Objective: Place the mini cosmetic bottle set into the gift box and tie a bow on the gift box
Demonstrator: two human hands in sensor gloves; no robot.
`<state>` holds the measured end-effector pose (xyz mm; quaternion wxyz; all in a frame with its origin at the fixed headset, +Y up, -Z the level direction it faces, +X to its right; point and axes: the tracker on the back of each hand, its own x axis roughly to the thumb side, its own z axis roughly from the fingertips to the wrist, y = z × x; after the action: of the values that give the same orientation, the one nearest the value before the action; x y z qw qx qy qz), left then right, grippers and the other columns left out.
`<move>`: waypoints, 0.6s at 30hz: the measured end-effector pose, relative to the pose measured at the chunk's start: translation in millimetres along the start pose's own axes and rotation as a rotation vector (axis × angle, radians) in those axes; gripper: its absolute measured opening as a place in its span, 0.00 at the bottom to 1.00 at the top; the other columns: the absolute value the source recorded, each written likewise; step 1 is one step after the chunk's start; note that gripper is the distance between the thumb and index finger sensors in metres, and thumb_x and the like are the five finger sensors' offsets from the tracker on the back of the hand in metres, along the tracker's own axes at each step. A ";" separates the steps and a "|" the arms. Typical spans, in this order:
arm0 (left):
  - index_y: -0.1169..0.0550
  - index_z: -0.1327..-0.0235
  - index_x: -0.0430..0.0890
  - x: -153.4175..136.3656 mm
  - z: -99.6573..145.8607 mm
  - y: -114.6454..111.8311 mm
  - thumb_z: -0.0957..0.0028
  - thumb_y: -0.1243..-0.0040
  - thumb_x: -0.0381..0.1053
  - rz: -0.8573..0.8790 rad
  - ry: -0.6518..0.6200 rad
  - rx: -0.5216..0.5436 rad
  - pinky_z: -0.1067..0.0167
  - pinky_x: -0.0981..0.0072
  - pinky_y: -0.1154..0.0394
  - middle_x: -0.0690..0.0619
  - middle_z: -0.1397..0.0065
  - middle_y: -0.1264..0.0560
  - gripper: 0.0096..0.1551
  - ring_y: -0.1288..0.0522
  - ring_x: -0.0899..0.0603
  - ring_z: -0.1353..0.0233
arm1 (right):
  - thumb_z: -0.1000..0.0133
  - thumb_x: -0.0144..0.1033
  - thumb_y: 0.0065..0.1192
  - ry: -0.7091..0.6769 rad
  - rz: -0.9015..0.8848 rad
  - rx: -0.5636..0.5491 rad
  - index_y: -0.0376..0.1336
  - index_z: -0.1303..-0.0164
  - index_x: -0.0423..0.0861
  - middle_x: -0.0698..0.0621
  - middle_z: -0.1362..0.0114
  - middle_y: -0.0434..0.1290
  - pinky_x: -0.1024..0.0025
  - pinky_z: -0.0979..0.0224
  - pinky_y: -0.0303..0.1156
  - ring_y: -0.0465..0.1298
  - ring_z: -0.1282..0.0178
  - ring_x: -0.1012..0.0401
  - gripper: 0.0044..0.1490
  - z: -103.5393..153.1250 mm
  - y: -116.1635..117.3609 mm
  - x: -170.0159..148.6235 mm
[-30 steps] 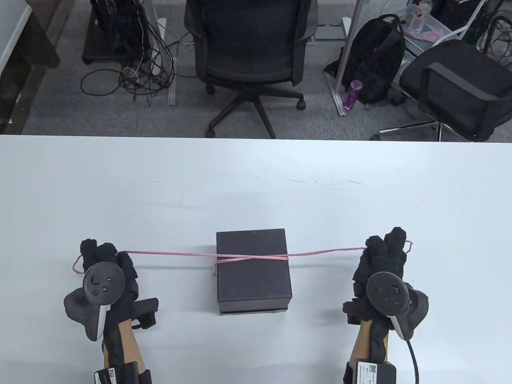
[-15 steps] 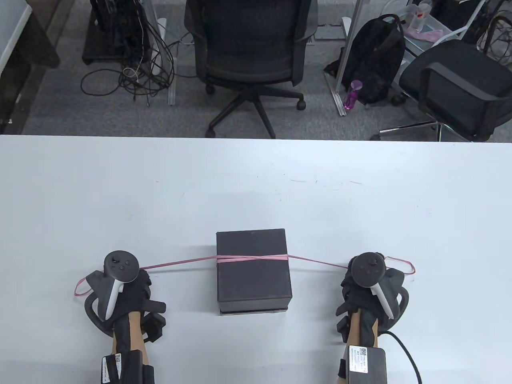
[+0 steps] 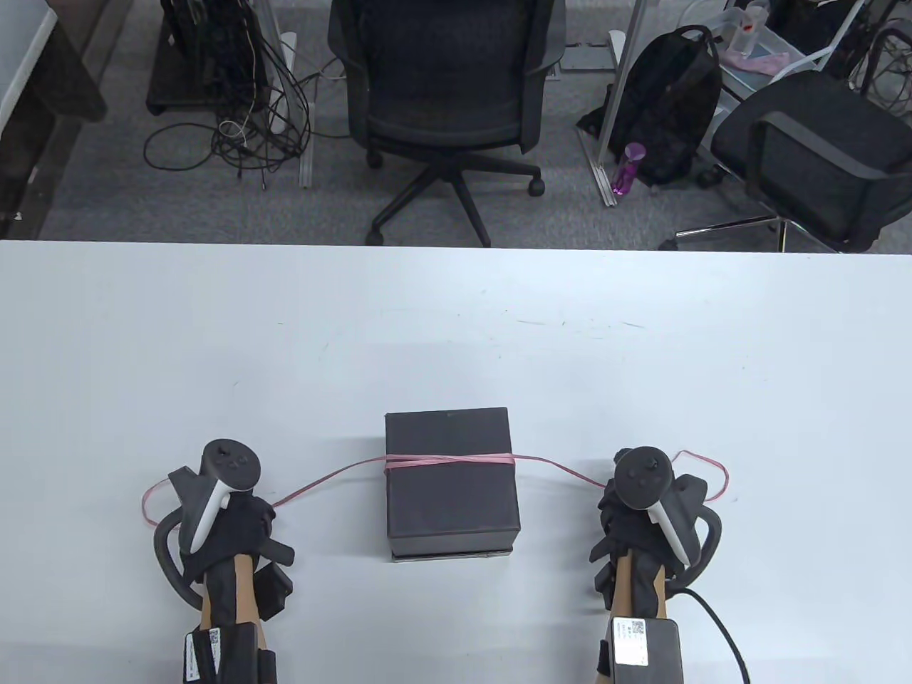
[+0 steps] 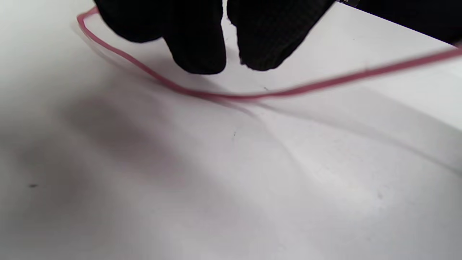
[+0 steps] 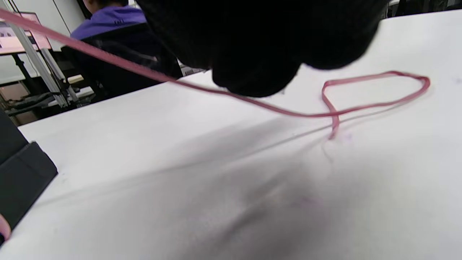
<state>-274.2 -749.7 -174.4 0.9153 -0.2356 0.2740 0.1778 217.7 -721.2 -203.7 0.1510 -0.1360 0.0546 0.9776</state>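
A white table (image 3: 456, 320) carries a closed black gift box (image 3: 451, 479) standing between the two sets of fingers. A pink ribbon (image 3: 449, 459) crosses the box top. Its left end trails onto the tabletop and curves just beyond the left fingertips (image 4: 196, 54). Its right end lies looped on the table past the right fingers (image 5: 252, 72), seemingly untouched by them.
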 end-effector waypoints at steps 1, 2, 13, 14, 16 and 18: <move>0.39 0.13 0.44 0.9 3.2 3.5 0.41 0.33 0.48 0.007 -0.008 0.013 0.45 0.58 0.21 0.34 0.16 0.40 0.44 0.19 0.44 0.41 | 0.38 0.30 0.62 0.000 -0.005 -0.020 0.60 0.20 0.33 0.22 0.27 0.65 0.68 0.59 0.79 0.79 0.59 0.56 0.35 2.7 -4.8 2.3; 0.38 0.13 0.45 2.7 9.5 10.1 0.41 0.33 0.48 0.019 -0.027 0.046 0.46 0.58 0.21 0.34 0.16 0.40 0.44 0.19 0.44 0.41 | 0.38 0.31 0.64 -0.007 -0.001 -0.057 0.59 0.20 0.32 0.22 0.27 0.65 0.68 0.59 0.79 0.79 0.59 0.56 0.37 8.4 -14.8 8.2; 0.37 0.14 0.50 43.0 53.2 22.7 0.40 0.38 0.49 0.362 -0.772 0.168 0.28 0.32 0.31 0.39 0.14 0.38 0.39 0.31 0.30 0.19 | 0.37 0.26 0.58 -0.480 -0.370 -0.032 0.59 0.20 0.31 0.21 0.18 0.53 0.25 0.33 0.61 0.59 0.26 0.25 0.34 28.0 -28.2 55.2; 0.39 0.13 0.50 49.3 51.3 16.4 0.39 0.38 0.48 0.373 -0.826 0.117 0.27 0.30 0.32 0.39 0.14 0.39 0.40 0.33 0.29 0.18 | 0.37 0.25 0.57 -0.502 -0.411 0.008 0.57 0.20 0.30 0.20 0.18 0.52 0.25 0.33 0.61 0.58 0.26 0.25 0.35 25.3 -20.7 58.4; 0.44 0.12 0.49 58.0 47.5 5.5 0.39 0.39 0.47 0.380 -0.869 0.046 0.25 0.29 0.36 0.39 0.13 0.42 0.43 0.37 0.27 0.16 | 0.37 0.23 0.56 -0.515 -0.461 0.074 0.54 0.18 0.27 0.19 0.19 0.49 0.25 0.32 0.60 0.56 0.26 0.24 0.37 21.0 -8.0 62.9; 0.45 0.12 0.47 64.8 42.7 -5.1 0.39 0.40 0.46 0.390 -0.887 0.026 0.26 0.28 0.36 0.39 0.13 0.42 0.43 0.37 0.27 0.16 | 0.38 0.21 0.55 -0.524 -0.488 0.126 0.52 0.18 0.26 0.18 0.19 0.49 0.25 0.32 0.59 0.55 0.26 0.23 0.38 17.0 4.0 66.5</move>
<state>-203.1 -718.6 -179.1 0.8963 -0.0701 -0.1015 0.4259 151.2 -703.9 -206.0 0.3968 0.1197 0.0401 0.9092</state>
